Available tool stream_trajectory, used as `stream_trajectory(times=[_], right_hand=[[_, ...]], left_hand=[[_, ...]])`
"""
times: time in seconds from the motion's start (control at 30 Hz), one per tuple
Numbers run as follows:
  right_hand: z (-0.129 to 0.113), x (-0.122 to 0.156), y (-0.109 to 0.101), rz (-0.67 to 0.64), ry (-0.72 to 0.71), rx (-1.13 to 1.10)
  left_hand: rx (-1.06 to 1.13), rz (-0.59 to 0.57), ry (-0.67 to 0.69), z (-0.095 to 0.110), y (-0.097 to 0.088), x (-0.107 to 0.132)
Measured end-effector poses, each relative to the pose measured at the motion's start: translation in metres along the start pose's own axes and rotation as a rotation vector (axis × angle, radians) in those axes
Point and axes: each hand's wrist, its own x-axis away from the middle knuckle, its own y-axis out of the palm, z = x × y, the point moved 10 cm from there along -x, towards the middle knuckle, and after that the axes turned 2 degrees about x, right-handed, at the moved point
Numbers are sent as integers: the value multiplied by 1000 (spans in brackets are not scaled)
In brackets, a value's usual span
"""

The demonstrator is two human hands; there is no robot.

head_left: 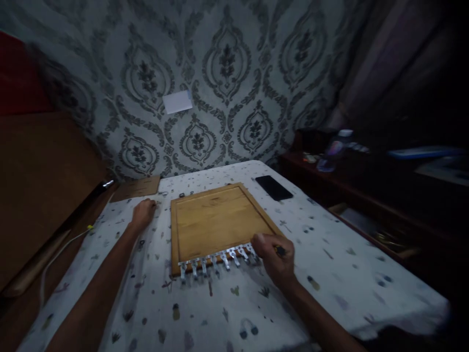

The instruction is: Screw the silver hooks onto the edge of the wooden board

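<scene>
A wooden board (216, 220) with a raised border lies flat on the table. Along its near edge runs a silver metal hook rail (223, 259), its several hooks pointing toward me. My right hand (274, 254) is a fist at the board's near right corner, by the rail's right end. Out of the fist shows the end of a black-and-yellow handle (280, 250); the rest is hidden. Left of the board, my left hand (144, 214) is low over the tablecloth with fingers pinched together. Whatever they hold is too small to make out.
A black phone (274, 187) lies right of the board on the patterned tablecloth (322, 274). A piece of brown cardboard (135, 188) is at the back left. Off to the right, a plastic bottle (333, 150) stands on dark furniture with an open drawer (377, 232).
</scene>
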Motion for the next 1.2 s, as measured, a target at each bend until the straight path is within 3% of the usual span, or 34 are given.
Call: stream_trajectory(times=[0.4,0.6,0.7,0.77,0.87,1.0,1.07,1.13,1.2], right_hand=[[0,-1,1,-8,15,-137],[6,-1,0,20,48,-200],[9,-1,-2,47,77,-261],[9,-2,-3,57,95,-295],[5,-5,-3,55,94,-352],[3,-6,-6,80,91,-365],[3,-5,-8,94,99,-347],[4,-4,-8,95,115,-325],[5,-4,-8,94,128,-311]], left_hand=[[9,-26,-63,-1,-12,-18],[68,26,-105,5,-23,-3],[175,100,-86,21,-38,9],[287,120,-45,43,-42,16],[497,44,81,100,-33,33],[811,-193,325,200,-16,73],[1034,-376,498,248,-13,98],[1132,-526,568,278,-8,113],[1150,-599,587,294,-1,117]])
